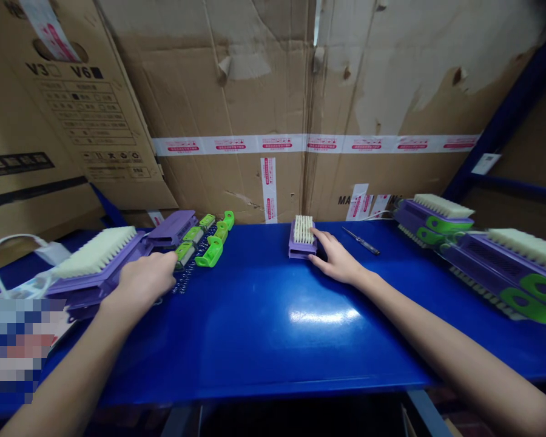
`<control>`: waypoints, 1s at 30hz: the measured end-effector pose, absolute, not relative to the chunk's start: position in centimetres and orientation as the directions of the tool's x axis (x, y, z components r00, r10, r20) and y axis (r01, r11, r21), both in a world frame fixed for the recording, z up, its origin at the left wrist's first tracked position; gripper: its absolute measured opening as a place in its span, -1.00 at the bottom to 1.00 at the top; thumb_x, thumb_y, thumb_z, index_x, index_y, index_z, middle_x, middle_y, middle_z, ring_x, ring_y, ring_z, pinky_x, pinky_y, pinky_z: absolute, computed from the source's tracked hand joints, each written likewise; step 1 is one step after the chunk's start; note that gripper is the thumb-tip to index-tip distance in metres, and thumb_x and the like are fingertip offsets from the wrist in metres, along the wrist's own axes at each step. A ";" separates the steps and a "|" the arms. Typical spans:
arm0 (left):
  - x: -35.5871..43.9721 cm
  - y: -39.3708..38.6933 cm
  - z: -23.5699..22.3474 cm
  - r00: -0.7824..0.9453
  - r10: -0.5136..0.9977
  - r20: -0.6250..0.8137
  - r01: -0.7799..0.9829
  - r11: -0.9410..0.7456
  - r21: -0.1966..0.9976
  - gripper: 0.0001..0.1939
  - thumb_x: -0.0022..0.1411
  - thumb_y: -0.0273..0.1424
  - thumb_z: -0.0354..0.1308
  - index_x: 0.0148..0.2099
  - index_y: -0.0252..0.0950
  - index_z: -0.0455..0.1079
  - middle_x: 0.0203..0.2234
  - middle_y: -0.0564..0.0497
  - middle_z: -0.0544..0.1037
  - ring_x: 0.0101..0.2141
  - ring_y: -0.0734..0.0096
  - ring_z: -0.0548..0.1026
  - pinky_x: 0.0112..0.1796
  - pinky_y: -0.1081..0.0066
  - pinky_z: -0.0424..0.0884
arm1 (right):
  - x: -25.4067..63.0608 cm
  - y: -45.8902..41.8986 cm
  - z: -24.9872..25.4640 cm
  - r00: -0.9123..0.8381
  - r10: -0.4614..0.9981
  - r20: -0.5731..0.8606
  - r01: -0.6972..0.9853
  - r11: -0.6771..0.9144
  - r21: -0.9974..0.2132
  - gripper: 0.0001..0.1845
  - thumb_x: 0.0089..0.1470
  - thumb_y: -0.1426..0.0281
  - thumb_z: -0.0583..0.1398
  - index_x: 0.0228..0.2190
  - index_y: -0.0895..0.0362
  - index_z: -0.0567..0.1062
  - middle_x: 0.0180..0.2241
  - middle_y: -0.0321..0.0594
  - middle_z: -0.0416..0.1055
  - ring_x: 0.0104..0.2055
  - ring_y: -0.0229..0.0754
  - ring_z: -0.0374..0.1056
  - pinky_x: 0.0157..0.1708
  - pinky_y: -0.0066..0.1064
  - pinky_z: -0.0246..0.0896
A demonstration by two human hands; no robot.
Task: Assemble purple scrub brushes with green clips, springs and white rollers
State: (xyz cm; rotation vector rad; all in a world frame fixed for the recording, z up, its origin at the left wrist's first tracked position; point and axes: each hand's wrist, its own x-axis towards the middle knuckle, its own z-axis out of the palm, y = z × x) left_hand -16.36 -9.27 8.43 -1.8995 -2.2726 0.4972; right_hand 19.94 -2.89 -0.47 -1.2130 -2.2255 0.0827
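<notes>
As fingers [321, 235] touch brush [303, 232], table edge [259, 227] behind

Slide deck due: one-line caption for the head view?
Right-hand grip touching a purple cream-bristled brush on a blue tabletop; left-hand grip at green plastic parts.

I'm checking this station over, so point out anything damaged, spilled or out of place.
The cardboard behind the blue table looks damaged: its surface is peeled in patches, with small ragged tears. Nothing looks spilled, and the purple brush unit at the right hand shows no obvious damage.
</notes>
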 end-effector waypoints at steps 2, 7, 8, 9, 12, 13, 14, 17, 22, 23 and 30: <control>-16.6 -9.3 8.4 -0.161 0.982 -0.099 0.933 0.119 -0.340 -0.71 0.07 -0.55 -0.16 -0.18 -0.33 0.30 -0.21 -0.24 0.49 -0.18 -0.01 0.49 -0.34 0.25 0.35 | 20.0 -2.9 -0.5 -0.402 0.784 0.473 0.747 0.580 -0.326 -0.29 0.09 0.25 0.10 0.21 0.16 0.02 0.12 0.08 0.16 0.13 0.13 0.12 0.06 0.04 0.12; -16.9 -9.9 9.1 -0.122 0.993 -0.005 0.927 0.112 -0.357 -0.75 0.12 -0.50 -0.16 -0.17 -0.29 0.25 -0.28 -0.22 0.49 -0.24 0.01 0.49 -0.37 0.25 0.32 | 20.0 -2.8 -0.6 -0.411 0.778 0.476 0.740 0.589 -0.325 -0.29 0.09 0.25 0.09 0.22 0.14 0.01 0.12 0.07 0.16 0.14 0.13 0.12 0.06 0.04 0.11; -16.7 -10.1 9.4 -0.118 0.993 0.021 0.927 0.118 -0.355 -0.76 0.14 -0.49 -0.17 -0.17 -0.29 0.24 -0.28 -0.21 0.49 -0.25 0.03 0.49 -0.37 0.26 0.32 | 20.0 -2.8 -0.6 -0.412 0.776 0.477 0.739 0.591 -0.324 -0.29 0.09 0.25 0.09 0.22 0.13 0.01 0.12 0.06 0.16 0.14 0.13 0.12 0.07 0.05 0.11; -16.5 -10.2 9.7 -0.108 0.993 0.043 0.929 0.117 -0.351 -0.77 0.16 -0.48 -0.19 -0.17 -0.28 0.24 -0.30 -0.20 0.49 -0.26 0.05 0.49 -0.37 0.27 0.31 | 20.1 -2.7 -0.6 -0.412 0.777 0.476 0.739 0.590 -0.324 -0.29 0.09 0.25 0.09 0.22 0.13 0.01 0.12 0.06 0.16 0.14 0.13 0.12 0.07 0.05 0.10; -14.9 -10.3 10.6 -0.022 0.996 0.089 0.941 0.051 -0.334 -0.76 0.21 -0.45 -0.24 -0.19 -0.27 0.24 -0.33 -0.16 0.49 -0.30 0.08 0.48 -0.38 0.28 0.30 | 20.1 -2.7 -0.7 -0.410 0.781 0.470 0.744 0.585 -0.322 -0.29 0.10 0.24 0.09 0.22 0.14 0.00 0.12 0.07 0.15 0.14 0.13 0.12 0.06 0.04 0.11; -14.1 -10.1 10.8 0.011 0.995 0.096 0.946 0.021 -0.325 -0.75 0.22 -0.44 -0.25 -0.19 -0.26 0.24 -0.34 -0.15 0.49 -0.31 0.08 0.49 -0.39 0.28 0.29 | 20.1 -2.7 -0.7 -0.411 0.781 0.470 0.744 0.586 -0.321 -0.28 0.10 0.24 0.09 0.22 0.14 -0.01 0.12 0.07 0.15 0.13 0.13 0.13 0.06 0.05 0.11; -13.2 -9.9 10.9 0.050 0.994 0.093 0.948 -0.018 -0.318 -0.74 0.23 -0.42 -0.25 -0.17 -0.25 0.25 -0.34 -0.15 0.49 -0.31 0.08 0.49 -0.40 0.28 0.29 | 20.1 -2.7 -0.7 -0.412 0.779 0.472 0.743 0.588 -0.321 -0.28 0.10 0.25 0.09 0.22 0.13 -0.01 0.12 0.07 0.15 0.13 0.13 0.13 0.06 0.05 0.11; -10.3 -8.9 10.4 0.140 0.989 0.040 0.941 -0.121 -0.315 -0.76 0.20 -0.47 -0.15 -0.14 -0.23 0.27 -0.33 -0.12 0.49 -0.27 0.15 0.50 -0.36 0.33 0.29 | 20.1 -2.7 -0.7 -0.414 0.775 0.477 0.739 0.592 -0.321 -0.29 0.10 0.25 0.09 0.22 0.12 -0.01 0.12 0.06 0.16 0.14 0.13 0.12 0.06 0.05 0.11; -6.1 -7.0 7.9 0.355 0.934 -0.032 0.891 -0.348 -0.291 -0.64 0.11 -0.66 -0.10 -0.08 -0.29 0.30 -0.30 -0.16 0.49 -0.19 0.18 0.48 -0.30 0.33 0.31 | 20.0 -2.9 -0.5 -0.414 0.778 0.473 0.746 0.587 -0.313 -0.28 0.10 0.25 0.09 0.22 0.14 -0.02 0.12 0.07 0.16 0.14 0.13 0.13 0.06 0.04 0.11; -5.5 -6.7 7.4 0.388 0.921 -0.025 0.879 -0.378 -0.292 -0.61 0.09 -0.69 -0.11 -0.07 -0.31 0.30 -0.28 -0.18 0.49 -0.18 0.17 0.47 -0.29 0.32 0.31 | 20.1 -2.9 -0.5 -0.413 0.780 0.469 0.749 0.585 -0.313 -0.28 0.10 0.25 0.09 0.22 0.14 -0.01 0.12 0.08 0.16 0.14 0.13 0.13 0.06 0.04 0.11; -4.0 -6.1 5.7 0.476 0.866 0.154 0.869 -0.437 -0.230 -0.74 0.27 -0.43 -0.08 -0.01 -0.31 0.25 -0.15 -0.19 0.42 -0.10 0.17 0.39 -0.22 0.29 0.35 | 20.2 -2.9 -0.5 -0.409 0.785 0.465 0.755 0.578 -0.311 -0.28 0.11 0.24 0.09 0.22 0.18 -0.01 0.12 0.10 0.16 0.13 0.14 0.12 0.04 0.06 0.12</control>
